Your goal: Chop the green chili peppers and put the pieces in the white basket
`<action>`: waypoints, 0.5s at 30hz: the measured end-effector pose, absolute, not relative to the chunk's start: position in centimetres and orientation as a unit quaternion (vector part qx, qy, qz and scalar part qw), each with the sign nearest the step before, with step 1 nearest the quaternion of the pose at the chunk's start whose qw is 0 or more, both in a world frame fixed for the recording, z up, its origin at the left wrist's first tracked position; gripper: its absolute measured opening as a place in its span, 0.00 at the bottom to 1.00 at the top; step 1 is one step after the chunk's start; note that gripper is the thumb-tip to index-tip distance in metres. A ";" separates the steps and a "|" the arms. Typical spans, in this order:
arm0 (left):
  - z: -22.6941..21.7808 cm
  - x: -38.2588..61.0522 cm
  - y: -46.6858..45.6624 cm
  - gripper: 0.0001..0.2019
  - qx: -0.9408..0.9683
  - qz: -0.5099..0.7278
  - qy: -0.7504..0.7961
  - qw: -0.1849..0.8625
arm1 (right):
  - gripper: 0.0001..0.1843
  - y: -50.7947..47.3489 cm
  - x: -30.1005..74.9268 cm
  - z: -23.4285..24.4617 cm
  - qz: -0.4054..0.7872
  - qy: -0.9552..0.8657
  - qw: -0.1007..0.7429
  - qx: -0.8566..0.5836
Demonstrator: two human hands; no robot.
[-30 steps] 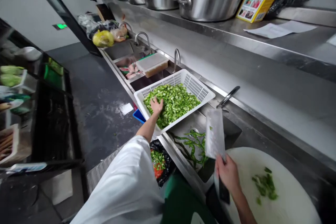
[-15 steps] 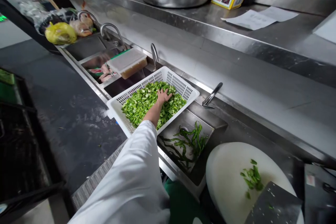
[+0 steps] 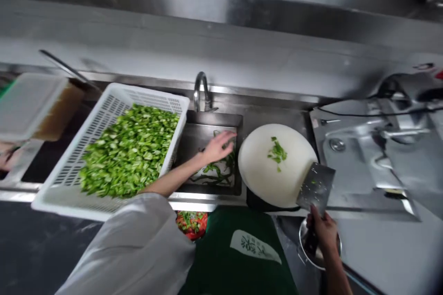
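Observation:
My left hand [image 3: 218, 147] reaches over the sink basin with its fingers stretched apart, holding nothing. Below it lie long green peppers [image 3: 221, 173], partly covered by the hand; whether it touches them I cannot tell. In my right hand [image 3: 324, 228] is the handle of a cleaver [image 3: 316, 186], whose broad blade overlaps the right edge of a round white cutting board [image 3: 266, 179]. Bits of green stick to the blade. On the board sits a small heap of cut green pepper [image 3: 278, 150]. Chopped green peppers [image 3: 133, 152] heap up in a white plastic basket [image 3: 62, 203] on the left.
A curved faucet [image 3: 202, 92] rises behind the basin. Left of the basket stands a lidded plastic container [image 3: 31, 106]. Under the right hand is a metal pot [image 3: 321, 262]. Metal machinery [image 3: 391, 143] occupies the right side, and a steel shelf [image 3: 194, 4] runs overhead.
My left hand has left the chopped peppers in the basket and moved right, over the sink basin. The view has swung right, bringing my right hand with the cleaver into sight.

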State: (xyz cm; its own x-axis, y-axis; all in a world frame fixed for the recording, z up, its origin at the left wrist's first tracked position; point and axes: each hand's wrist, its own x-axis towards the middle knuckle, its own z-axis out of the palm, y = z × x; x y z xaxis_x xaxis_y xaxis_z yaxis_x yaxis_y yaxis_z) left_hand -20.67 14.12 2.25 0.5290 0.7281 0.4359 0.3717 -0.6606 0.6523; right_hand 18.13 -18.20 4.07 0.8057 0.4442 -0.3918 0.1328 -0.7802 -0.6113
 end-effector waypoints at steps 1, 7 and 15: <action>0.6 -17.4 13.1 0.23 0.857 0.308 0.302 0.283 | 0.36 -18.7 18.3 3.5 0.292 -0.130 0.303 -0.898; -6.8 0.5 13.9 0.37 0.875 0.169 0.320 0.321 | 0.38 -20.2 18.2 0.2 0.351 -0.053 0.396 -0.847; -8.3 9.6 6.7 0.38 0.885 0.210 0.287 0.301 | 0.37 -15.4 18.6 -2.3 0.401 -0.112 0.394 -0.819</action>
State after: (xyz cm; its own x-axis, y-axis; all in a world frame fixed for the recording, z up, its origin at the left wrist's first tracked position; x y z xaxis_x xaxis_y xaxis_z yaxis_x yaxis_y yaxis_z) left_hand 9.61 6.69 -8.28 0.7474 0.6343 0.1978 0.3817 -0.6536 0.6536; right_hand 18.59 -15.44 -2.28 0.6538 0.4997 -0.5682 -0.1325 -0.6637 -0.7362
